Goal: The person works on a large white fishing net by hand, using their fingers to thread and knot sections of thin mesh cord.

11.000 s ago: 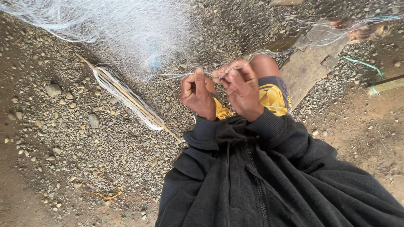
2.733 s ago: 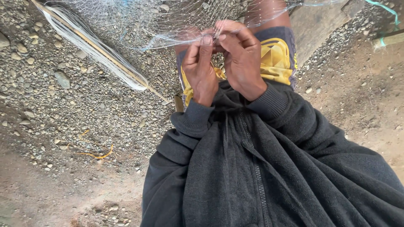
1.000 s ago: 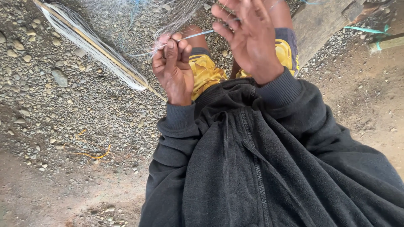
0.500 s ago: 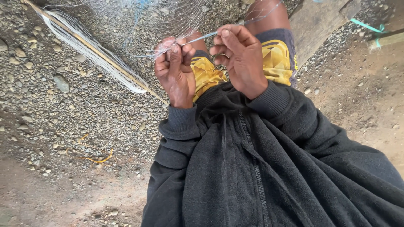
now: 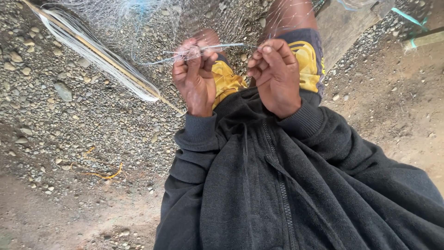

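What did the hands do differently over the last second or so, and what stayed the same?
The right hand, which a second ago was lifted with fingers spread, has come back down and closed beside the left hand. The left hand has kept its pinch on the pale strand of fishing net throughout. The stick wound with white line on the gravel has not moved.

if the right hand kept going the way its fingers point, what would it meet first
Probably the pale strand stretched from the left hand. The right hand has its fingers curled up-left, just short of the strand's end. Beyond lies fine net over gravel; depth is unclear.
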